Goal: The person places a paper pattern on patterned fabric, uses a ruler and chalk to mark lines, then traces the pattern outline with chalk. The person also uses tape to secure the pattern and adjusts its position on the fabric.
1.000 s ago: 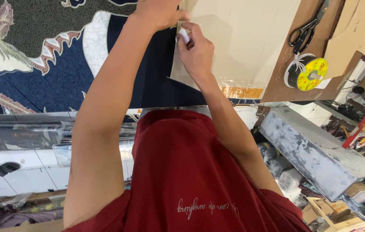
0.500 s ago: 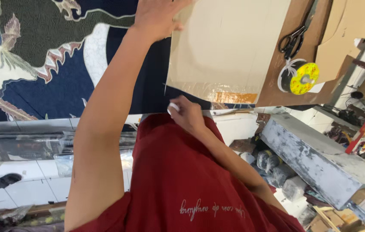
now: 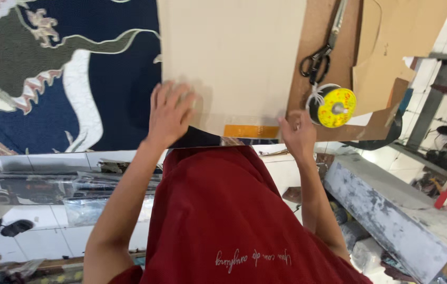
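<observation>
A pale cardboard sheet (image 3: 234, 58) lies on a dark blue patterned fabric (image 3: 50, 79) spread over the worktop. My left hand (image 3: 168, 113) rests flat on the sheet's near left corner, fingers spread. My right hand (image 3: 298, 135) is at the sheet's near right corner, fingers curled around the edge beside an orange tape strip (image 3: 250, 131). The white marking piece it held earlier is not visible. My red shirt fills the lower middle of the view.
Black-handled scissors (image 3: 315, 58) and a black thread spool with a yellow end (image 3: 334, 106) lie on brown cardboard pieces (image 3: 392, 37) just right of my right hand. A grey bench (image 3: 397, 210) stands lower right, with cluttered shelving at lower left.
My right hand dropped from the sheet to my chest, then rose to the sheet's near right corner. My left hand slid down to the near left corner. The view shifted.
</observation>
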